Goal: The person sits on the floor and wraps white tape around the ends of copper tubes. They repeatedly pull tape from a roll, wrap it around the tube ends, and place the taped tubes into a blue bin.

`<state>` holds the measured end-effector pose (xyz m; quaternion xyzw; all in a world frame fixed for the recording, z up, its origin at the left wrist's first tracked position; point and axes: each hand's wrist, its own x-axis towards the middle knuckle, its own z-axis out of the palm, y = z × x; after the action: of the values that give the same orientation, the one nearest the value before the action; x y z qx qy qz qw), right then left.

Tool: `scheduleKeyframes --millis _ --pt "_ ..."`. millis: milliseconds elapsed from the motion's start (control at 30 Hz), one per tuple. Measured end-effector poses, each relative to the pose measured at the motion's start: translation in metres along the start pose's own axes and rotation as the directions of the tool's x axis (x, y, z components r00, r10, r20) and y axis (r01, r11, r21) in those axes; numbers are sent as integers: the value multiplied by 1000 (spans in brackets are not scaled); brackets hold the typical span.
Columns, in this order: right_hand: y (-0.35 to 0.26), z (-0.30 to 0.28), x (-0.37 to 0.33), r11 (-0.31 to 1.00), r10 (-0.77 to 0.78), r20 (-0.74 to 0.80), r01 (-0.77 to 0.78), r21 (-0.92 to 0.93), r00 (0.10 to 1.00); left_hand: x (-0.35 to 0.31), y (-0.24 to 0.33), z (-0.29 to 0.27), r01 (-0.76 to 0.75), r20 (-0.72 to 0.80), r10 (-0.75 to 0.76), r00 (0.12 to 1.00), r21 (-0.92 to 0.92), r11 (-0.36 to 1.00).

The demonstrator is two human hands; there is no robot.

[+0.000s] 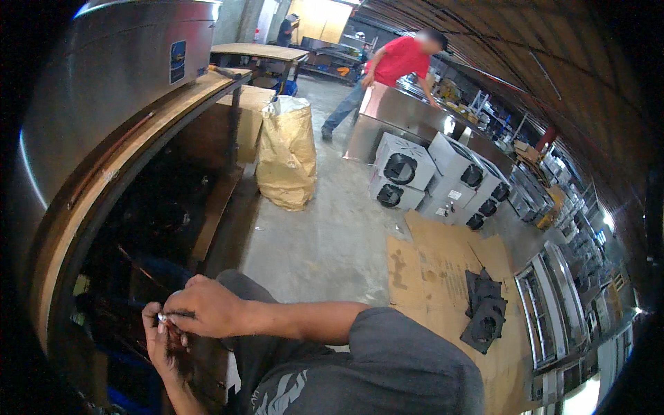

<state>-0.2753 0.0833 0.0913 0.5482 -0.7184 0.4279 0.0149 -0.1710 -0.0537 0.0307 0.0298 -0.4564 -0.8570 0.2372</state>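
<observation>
- The right forearm (294,320) crosses almost level from the dark sleeve (408,346), elbow bent, reaching leftward past the wearer's dark-clothed knee.
- The right grip (207,308) is turned back-of-hand up, knuckles toward the camera, the wrist nearly in line with the forearm; its fingers curl inward and their tips point left.
- The left grip (164,353) comes up from the lower edge with its fingers pointing upward, the index finger raised and bent, the thumb across from it.
- Both grips meet at the fingertips: the left pinches a small shiny piece (162,318) between thumb and index finger, and the right is closed on the same piece from the other side. Fingers hide much of it, so its shape cannot be told.
- That piece is held in the air at lower left, in front of the dark space under the wooden surface (50,277).
- A thin copper-coloured strand (142,268) slants down toward the right knuckles; whether it touches them is unclear.
- On the surface stands a large metal cabinet (117,90), well apart from both grips.
- Beyond the knee, a gold-coloured sack (287,155) stands on the concrete floor (311,249).
- Farther right, flat dark parts (484,318) lie on spread cardboard (436,277).
- A person in a red shirt (401,62) leans over a metal unit (394,111) in the background.
</observation>
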Motion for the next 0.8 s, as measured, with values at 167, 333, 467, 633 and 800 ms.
scheduleKeyframes --millis 167,333,467,633,800 --pt "-7 -8 14 970 -28 137 -6 244 990 -8 18 -9 66 -44 -56 997 260 963" --pt "-16 -11 -5 974 -96 53 83 212 994 -28 36 10 9 28 -12 1000 119 993" --pt "-22 1 1 931 -85 82 50 361 993 -35 46 3 -115 63 107 992 150 982" --pt "-24 5 2 932 -122 82 85 352 989 -40 53 5 -96 62 89 994 127 987" --pt "-24 1 4 957 -135 111 101 272 985 -36 58 5 7 96 -13 995 54 998"
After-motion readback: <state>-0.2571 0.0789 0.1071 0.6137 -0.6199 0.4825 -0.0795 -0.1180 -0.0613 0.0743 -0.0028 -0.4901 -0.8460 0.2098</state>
